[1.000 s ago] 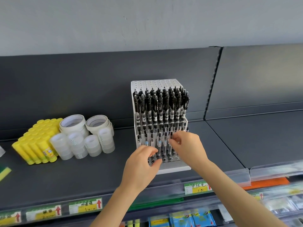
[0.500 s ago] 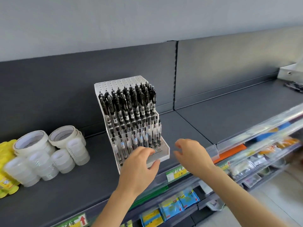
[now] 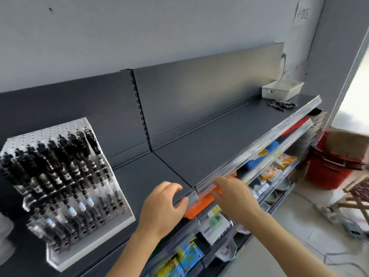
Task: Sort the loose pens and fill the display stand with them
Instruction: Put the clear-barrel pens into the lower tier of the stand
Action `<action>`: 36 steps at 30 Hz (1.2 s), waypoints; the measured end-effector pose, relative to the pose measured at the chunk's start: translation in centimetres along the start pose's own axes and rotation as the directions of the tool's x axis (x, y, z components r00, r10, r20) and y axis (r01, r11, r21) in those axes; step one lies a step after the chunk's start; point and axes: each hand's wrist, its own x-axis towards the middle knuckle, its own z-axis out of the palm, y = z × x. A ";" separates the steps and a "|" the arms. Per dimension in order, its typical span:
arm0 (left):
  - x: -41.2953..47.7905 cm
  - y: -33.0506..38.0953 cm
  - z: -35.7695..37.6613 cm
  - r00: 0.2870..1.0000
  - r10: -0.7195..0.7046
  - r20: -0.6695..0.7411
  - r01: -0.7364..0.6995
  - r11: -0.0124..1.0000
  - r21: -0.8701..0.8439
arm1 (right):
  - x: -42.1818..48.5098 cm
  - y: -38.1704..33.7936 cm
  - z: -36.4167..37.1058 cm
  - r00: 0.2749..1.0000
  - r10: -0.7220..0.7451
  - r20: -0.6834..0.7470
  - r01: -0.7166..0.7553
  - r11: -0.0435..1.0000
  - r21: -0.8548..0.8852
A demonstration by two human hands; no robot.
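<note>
At far left, display stand (image 3: 46, 132): white, with a perforated back and stepped rows. It sits on the dark shelf (image 3: 219, 140), turned at an angle to you.
Pens in stand (image 3: 60, 168): black-topped, upright, packed in rows across most of the steps. Motion blur hides the detail.
Left hand (image 3: 161, 206): yours, palm down over the shelf's front edge, just right of the stand and clear of it. The fingers are loosely curled and hold nothing. The thumb lies at the end of the clear price rail (image 3: 259, 146); you cannot tell whether it touches.
Orange pack (image 3: 197, 208): on the tier below, showing between your two hands.
Right hand (image 3: 233, 196): yours, in front of the rail where the two shelf sections meet. The fingers are relaxed and nearly straight, pointing left, with nothing in them.
Loose pens (image 3: 281, 105): a small black cluster lying flat at the far right end of the shelf, well apart from both hands and the stand.
White box (image 3: 282, 90): open-topped, just behind the loose pens, against the back panel.
Red baskets (image 3: 329, 166): stacked on the floor past the shelf end.
</note>
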 end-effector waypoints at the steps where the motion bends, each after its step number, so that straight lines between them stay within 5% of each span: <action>1: 0.9 1.0 1.0 1.000 -0.002 0.006 0.002 1.000 0.003 | 0.4 1.6 -0.7 1.000 0.000 0.001 0.000 1.000 0.003; 7: 6.9 7.1 7.0 0.999 0.008 0.034 -0.009 0.999 0.039 | 3.2 11.3 -4.6 0.999 -0.038 -0.031 0.037 0.999 -0.040; 23: 22.6 17.8 22.8 0.991 0.027 0.131 -0.019 0.998 -0.065 | 10.4 31.7 -10.1 0.982 0.179 -0.064 -0.181 0.983 -0.017; 36: 44.8 21.9 33.6 0.988 0.058 0.146 -0.046 0.996 -0.080 | 29.7 45.3 -14.5 0.976 0.211 -0.059 -0.216 0.971 -0.102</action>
